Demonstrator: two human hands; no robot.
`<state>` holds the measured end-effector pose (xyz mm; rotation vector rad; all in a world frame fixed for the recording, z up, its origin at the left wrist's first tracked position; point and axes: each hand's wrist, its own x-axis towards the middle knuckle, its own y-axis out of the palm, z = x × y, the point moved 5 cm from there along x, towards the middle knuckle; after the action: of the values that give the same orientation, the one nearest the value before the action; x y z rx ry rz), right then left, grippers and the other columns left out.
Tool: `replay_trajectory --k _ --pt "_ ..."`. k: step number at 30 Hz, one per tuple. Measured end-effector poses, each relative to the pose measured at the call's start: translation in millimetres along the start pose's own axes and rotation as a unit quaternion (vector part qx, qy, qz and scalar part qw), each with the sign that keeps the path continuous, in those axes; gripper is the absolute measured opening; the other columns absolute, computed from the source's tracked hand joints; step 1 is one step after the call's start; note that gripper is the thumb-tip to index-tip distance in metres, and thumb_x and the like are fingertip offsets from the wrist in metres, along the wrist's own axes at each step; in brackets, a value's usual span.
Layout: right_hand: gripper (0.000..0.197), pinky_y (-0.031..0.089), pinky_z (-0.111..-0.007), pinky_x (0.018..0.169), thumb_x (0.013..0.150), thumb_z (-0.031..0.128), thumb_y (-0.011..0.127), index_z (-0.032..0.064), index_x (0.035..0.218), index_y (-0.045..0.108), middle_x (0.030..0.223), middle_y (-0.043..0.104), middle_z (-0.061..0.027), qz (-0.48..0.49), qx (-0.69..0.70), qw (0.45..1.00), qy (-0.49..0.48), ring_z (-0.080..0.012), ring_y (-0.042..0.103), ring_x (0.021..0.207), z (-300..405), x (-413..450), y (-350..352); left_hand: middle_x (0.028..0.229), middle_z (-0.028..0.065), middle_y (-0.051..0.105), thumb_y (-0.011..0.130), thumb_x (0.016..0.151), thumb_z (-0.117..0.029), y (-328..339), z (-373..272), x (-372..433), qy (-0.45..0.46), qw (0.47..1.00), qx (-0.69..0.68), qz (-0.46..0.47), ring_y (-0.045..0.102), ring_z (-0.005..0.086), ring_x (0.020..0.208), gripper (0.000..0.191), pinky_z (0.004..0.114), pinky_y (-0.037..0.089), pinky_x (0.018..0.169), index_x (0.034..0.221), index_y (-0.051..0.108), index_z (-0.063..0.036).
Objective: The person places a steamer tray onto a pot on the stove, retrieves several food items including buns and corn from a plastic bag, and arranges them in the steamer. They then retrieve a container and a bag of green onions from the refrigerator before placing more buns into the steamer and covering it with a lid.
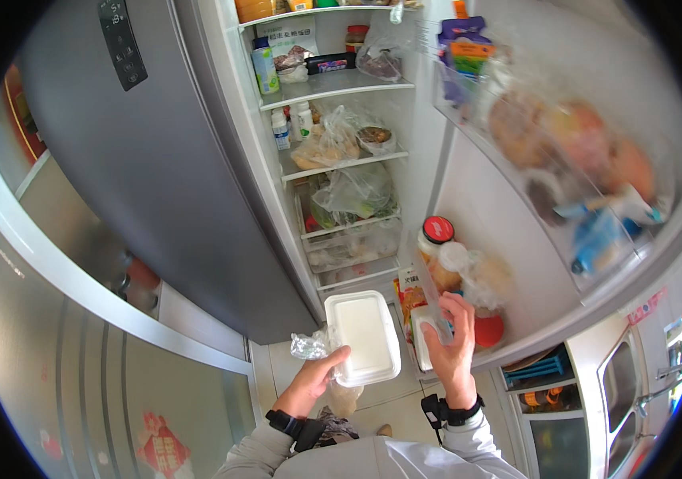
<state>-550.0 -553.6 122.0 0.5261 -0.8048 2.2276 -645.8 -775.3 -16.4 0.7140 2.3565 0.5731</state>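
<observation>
My left hand (317, 377) grips a white lidded plastic food container (365, 338) by its left edge, the lid facing up. A knotted clear plastic bag (311, 346) is in the same hand, and its pale contents (345, 398) hang below the container. My right hand (453, 332) is at the lower door bin (427, 278) of the open refrigerator, thumb and fingers curved about its clear front wall. Whether they grip anything is unclear. A white flat item (420, 341) lies close to the thumb. Behind the fingers stands a red-lidded jar (438, 230) among bagged food.
Shelves (341, 164) hold bags, bottles and a bowl. The left refrigerator door (155, 149) is shut. The upper door bin (532, 155) on the right is full of bagged food. A sliding glass door (107, 347) stands at left; a sink (619, 383) is at far right.
</observation>
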Motion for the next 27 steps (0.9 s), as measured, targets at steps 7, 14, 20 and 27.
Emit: replay_trajectory --k 7,14,20,27 --pt "0.068 0.045 -0.037 0.093 0.069 0.002 0.075 0.0034 0.129 0.045 0.128 0.048 -0.0146 0.029 -0.041 0.998 0.041 -0.0271 0.053 0.110 -100 74 144 0.116 0.0084 0.062 0.075 0.083 -0.021 -56 -53 58 -0.023 1.000 0.007 0.006 0.061 0.0182 0.104 0.052 0.031 0.051 0.085 0.126 0.052 -0.0010" --pt "0.076 0.041 -0.039 0.099 0.068 0.004 0.077 0.0047 0.135 0.041 0.133 0.043 -0.0175 0.011 -0.108 0.992 0.065 -0.0314 0.048 0.117 -176 155 230 0.114 0.0073 0.062 0.077 0.081 -0.019 -89 -96 130 -0.060 0.994 0.091 0.030 0.061 0.0173 0.102 0.054 0.032 0.052 0.083 0.125 0.053 -0.0007" --pt "0.033 0.047 -0.042 0.091 0.082 0.007 0.064 0.0047 0.115 0.061 0.105 0.062 -0.0148 0.131 0.102 0.976 0.138 -0.0336 0.060 0.101 -193 230 305 0.112 0.0082 0.063 0.078 0.080 -0.019 -93 -120 172 -0.084 0.989 0.119 0.021 0.062 0.0180 0.100 0.053 0.031 0.051 0.085 0.123 0.055 -0.0004" --pt "0.038 0.049 -0.045 0.088 0.092 0.015 0.050 0.0093 0.129 0.051 0.119 0.058 -0.0211 0.113 -0.152 0.982 0.022 -0.0364 0.056 0.112 -287 295 385 0.116 0.0079 0.062 0.076 0.082 -0.016 -98 -125 246 -0.103 0.990 0.091 0.008 0.060 0.0180 0.104 0.052 0.032 0.049 0.089 0.126 0.053 -0.0013"
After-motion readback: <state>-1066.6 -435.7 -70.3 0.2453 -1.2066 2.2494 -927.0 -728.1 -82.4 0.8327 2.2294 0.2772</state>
